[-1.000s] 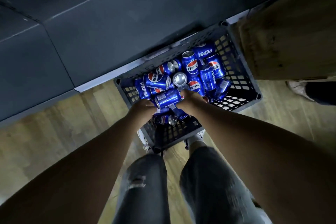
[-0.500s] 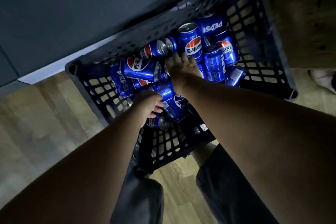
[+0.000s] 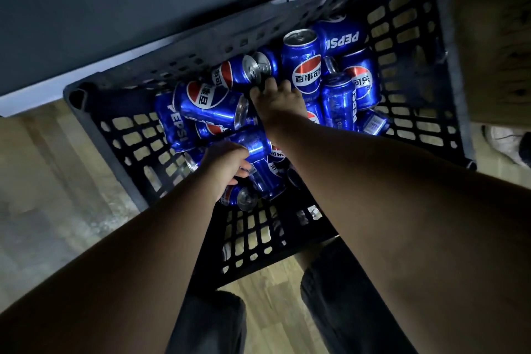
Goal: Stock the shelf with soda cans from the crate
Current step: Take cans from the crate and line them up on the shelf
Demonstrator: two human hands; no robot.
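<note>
Head view: glossy blue Pepsi cans (image 3: 301, 66)

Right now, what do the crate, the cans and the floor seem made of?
Crate: dark matte moulded plastic, judging by its openwork grid walls. Cans: thin metal, glossy blue print, bare silvery ends. Floor: pale planks with grain, wood or wood-look; cannot tell which.

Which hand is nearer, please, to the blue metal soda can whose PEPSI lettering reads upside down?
Right. The right hand is below-left of the blue metal soda can in the picture, one logo-up can between them; the left hand is farther, nearer the person.
</note>
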